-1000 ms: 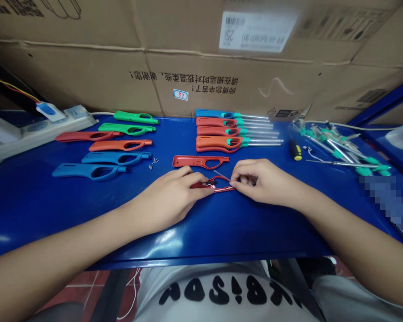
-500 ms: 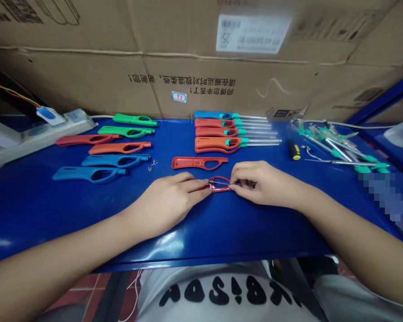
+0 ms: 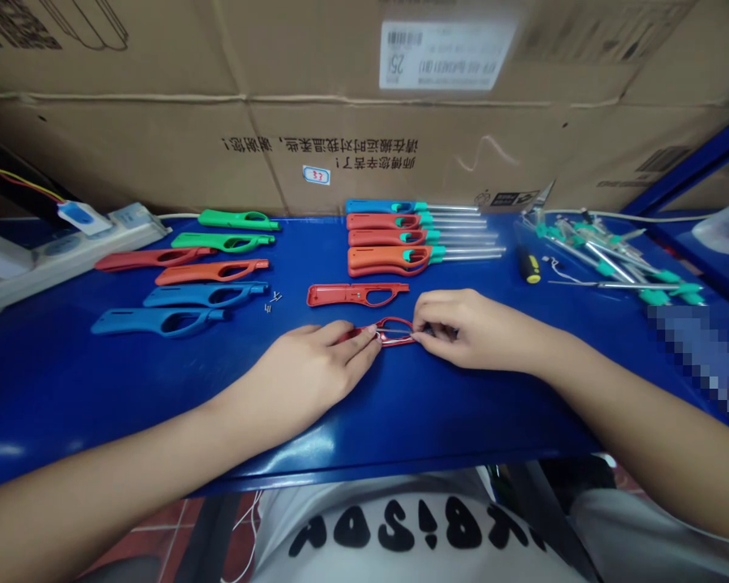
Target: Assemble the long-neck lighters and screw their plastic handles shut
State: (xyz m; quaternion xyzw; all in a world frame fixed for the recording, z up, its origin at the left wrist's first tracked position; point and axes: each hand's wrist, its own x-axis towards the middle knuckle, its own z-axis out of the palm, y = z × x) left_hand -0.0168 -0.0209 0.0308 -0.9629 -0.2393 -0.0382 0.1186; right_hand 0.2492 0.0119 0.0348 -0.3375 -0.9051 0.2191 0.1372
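A red lighter shell half (image 3: pixel 391 321) lies on the blue table between my hands, its handle mostly covered. My left hand (image 3: pixel 316 364) presses closed fingers onto the handle. At the shell's front end, my right hand (image 3: pixel 467 328) is closed in a pinch around the tip. A thin pale wire (image 3: pixel 396 341) runs along the shell's lower edge between the fingertips, and a thin greyish strip crosses the loop opening. What else the right fingertips cover is hidden. Just behind lies another red shell half (image 3: pixel 331 296), inner side up.
Assembled lighters (image 3: pixel 389 261) line the back. Green, red, orange and blue shells (image 3: pixel 158 321) lie at left, near small metal pins (image 3: pixel 270 305) and a power strip (image 3: pixel 66 251). A yellow-black screwdriver (image 3: pixel 529 267) and a heap of metal lighter tubes (image 3: pixel 625 263) are at right. A cardboard box (image 3: pixel 176 154) stands behind.
The whole view has shifted slightly, with things appearing a little further left. Both hands keep nearly the same hold on the red lighter shell half.
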